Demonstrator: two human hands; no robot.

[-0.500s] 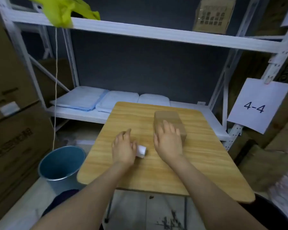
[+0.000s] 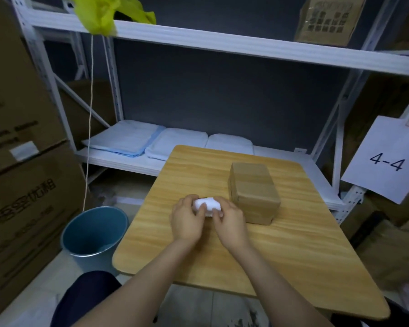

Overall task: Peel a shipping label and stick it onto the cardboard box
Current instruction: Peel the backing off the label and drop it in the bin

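Observation:
A small brown cardboard box (image 2: 253, 190), taped along its top, stands on the wooden table (image 2: 281, 251) right of centre. Just left of the box a small white roll of labels (image 2: 207, 204) is held between both hands above the table. My left hand (image 2: 187, 220) grips its left side with the thumb across the front. My right hand (image 2: 230, 223) grips its right side, fingertips on the white paper. Most of the roll is hidden by my fingers. Neither hand touches the box.
A blue-grey bin (image 2: 95, 234) stands on the floor left of the table. Large cardboard cartons (image 2: 21, 185) are stacked at the far left. A white metal rack (image 2: 198, 41) stands behind, with folded white packets (image 2: 175, 142) on its low shelf. A "4-4" paper sign (image 2: 385, 161) hangs at right.
My right hand has left the top of the box and come left onto the label roll. The left hand has lifted the roll slightly, and both hands now hold it.

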